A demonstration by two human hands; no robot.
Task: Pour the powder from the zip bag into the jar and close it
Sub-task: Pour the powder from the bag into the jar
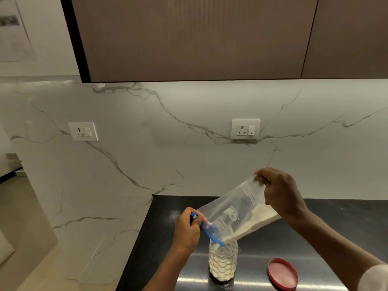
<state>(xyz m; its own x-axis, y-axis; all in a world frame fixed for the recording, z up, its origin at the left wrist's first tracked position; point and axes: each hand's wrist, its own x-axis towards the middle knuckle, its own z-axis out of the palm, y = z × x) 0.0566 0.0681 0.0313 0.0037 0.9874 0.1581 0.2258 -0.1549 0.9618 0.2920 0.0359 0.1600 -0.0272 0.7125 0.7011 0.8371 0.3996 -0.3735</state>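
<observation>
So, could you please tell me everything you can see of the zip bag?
The zip bag is clear plastic with a blue zip strip and white print. It is tilted, mouth down over the open jar. White powder lies along its lower edge toward the mouth. The left hand pinches the zip end; the right hand grips the raised bottom corner.

A black countertop (315, 223) meets a white marble-veined backsplash (168, 143) carrying two white sockets, one at left (83, 131) and one at right (245, 129). Brown upper cabinets (189, 38) hang overhead. Far left, perhaps a paper sheet (12, 28) on the wall.
</observation>
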